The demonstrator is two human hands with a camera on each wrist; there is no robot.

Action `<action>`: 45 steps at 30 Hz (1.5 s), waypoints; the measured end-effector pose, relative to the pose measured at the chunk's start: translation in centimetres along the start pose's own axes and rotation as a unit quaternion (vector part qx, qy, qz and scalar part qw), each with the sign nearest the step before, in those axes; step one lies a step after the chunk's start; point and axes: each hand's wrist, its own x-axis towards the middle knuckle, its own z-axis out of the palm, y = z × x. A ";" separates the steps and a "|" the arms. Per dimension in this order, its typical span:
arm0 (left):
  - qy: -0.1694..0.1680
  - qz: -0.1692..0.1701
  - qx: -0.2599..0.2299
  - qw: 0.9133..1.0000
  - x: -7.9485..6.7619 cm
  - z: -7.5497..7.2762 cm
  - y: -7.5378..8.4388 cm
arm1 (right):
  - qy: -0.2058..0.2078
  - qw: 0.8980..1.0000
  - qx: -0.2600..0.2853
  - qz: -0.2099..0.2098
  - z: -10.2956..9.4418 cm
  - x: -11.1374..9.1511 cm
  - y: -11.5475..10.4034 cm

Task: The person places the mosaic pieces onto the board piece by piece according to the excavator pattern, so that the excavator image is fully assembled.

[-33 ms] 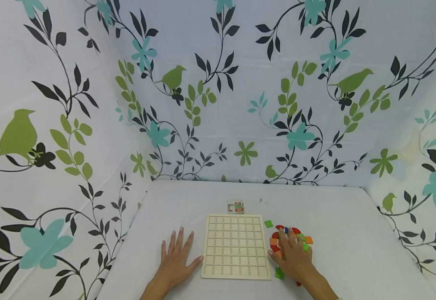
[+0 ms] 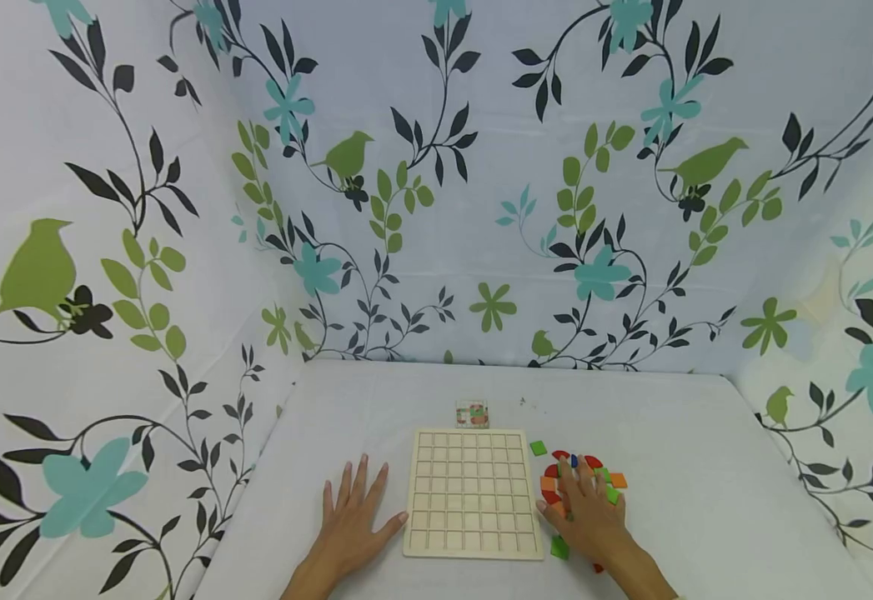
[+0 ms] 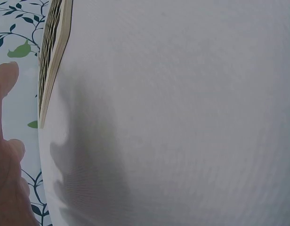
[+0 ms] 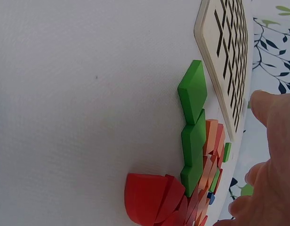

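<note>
A pale wooden grid board [image 2: 474,494] lies on the white table. My left hand [image 2: 353,521] is spread flat to its left, with the thumb tip close to the board's edge. Over a pile of coloured blocks on the board's right, my right hand [image 2: 589,514] lies with fingers extended, hiding part of the pile. Red [image 2: 593,462], orange [image 2: 619,480] and blue blocks [image 2: 574,459] show around its fingers. The right wrist view has rounded red blocks [image 4: 145,197] beside a row of green blocks [image 4: 192,92], below the thumb side of the hand.
A small printed card [image 2: 472,414] lies just behind the board. One green block [image 2: 538,448] sits apart near the board's far right corner, and another green block [image 2: 559,547] near its front right. A patterned cloth [image 2: 492,250] hangs behind the table and along both sides.
</note>
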 end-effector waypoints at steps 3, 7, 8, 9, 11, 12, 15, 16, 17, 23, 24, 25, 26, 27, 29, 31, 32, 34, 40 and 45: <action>0.000 -0.001 0.000 1.000 0.0 0.1 0.0 | 0.004 1.000 -0.004 -0.002 0.1 0.1 0.1; -0.006 -0.002 -0.003 1.000 0.0 0.2 0.0 | 0.026 1.000 -0.006 -0.009 0.3 0.7 0.8; -0.006 -0.002 -0.002 1.000 0.0 0.2 0.0 | 0.038 0.999 -0.006 -0.013 0.4 0.9 1.1; -0.008 -0.001 -0.002 1.000 0.1 0.2 0.1 | 0.050 0.999 -0.004 -0.017 0.3 1.2 1.4; -0.011 0.001 -0.002 1.000 0.1 0.2 0.2 | 0.075 0.997 0.001 -0.021 0.3 1.9 2.2; -0.010 0.003 -0.003 1.000 0.2 0.2 0.2 | 0.091 0.996 0.003 -0.024 0.2 2.3 2.6; -0.007 0.011 -0.009 1.000 0.3 0.1 0.4 | 0.124 0.992 0.011 -0.021 0.0 3.4 3.4; -0.008 0.014 -0.011 1.000 0.4 0.0 0.5 | 0.131 0.991 0.012 -0.016 -0.1 3.8 3.7; -0.006 0.020 -0.016 1.000 0.4 0.0 0.6 | 0.137 0.990 0.010 -0.013 -0.1 4.1 3.9; -0.024 0.043 -0.026 0.998 0.8 0.0 1.1 | 0.143 0.990 0.007 -0.008 -0.7 5.7 4.1; -0.031 0.044 -0.023 0.998 0.9 0.0 1.2 | 0.141 0.990 0.009 -0.008 -0.7 5.9 4.0; -0.033 0.049 -0.022 0.998 1.0 0.0 1.2 | 0.139 0.990 0.007 -0.008 -0.7 6.1 3.9; -0.036 0.053 -0.023 0.998 1.1 0.0 1.3 | 0.136 0.991 0.006 -0.007 -0.7 6.3 3.9; -0.039 0.056 -0.024 0.997 1.2 0.0 1.4 | 0.133 0.991 0.007 -0.006 -0.7 6.4 3.8; -0.046 0.060 -0.022 0.997 1.3 0.0 1.6 | 0.126 0.992 0.004 0.000 -0.7 6.6 3.8; -0.051 0.062 -0.023 0.997 1.4 0.1 1.6 | 0.120 0.993 0.004 0.002 -0.7 6.7 3.8; -0.053 0.061 -0.024 0.996 1.4 0.1 1.7 | 0.118 0.993 0.003 0.003 -0.7 6.8 3.9; -0.058 0.062 -0.021 0.996 1.4 0.2 1.7 | 0.113 0.994 0.002 0.003 -0.7 6.8 3.9; -0.060 0.068 -0.022 0.996 1.4 0.2 1.6 | 0.101 0.995 0.021 -0.002 -0.9 6.6 4.2; -0.058 0.073 -0.022 0.995 1.4 0.0 1.5 | 0.085 0.996 0.020 -0.008 -0.8 6.5 4.3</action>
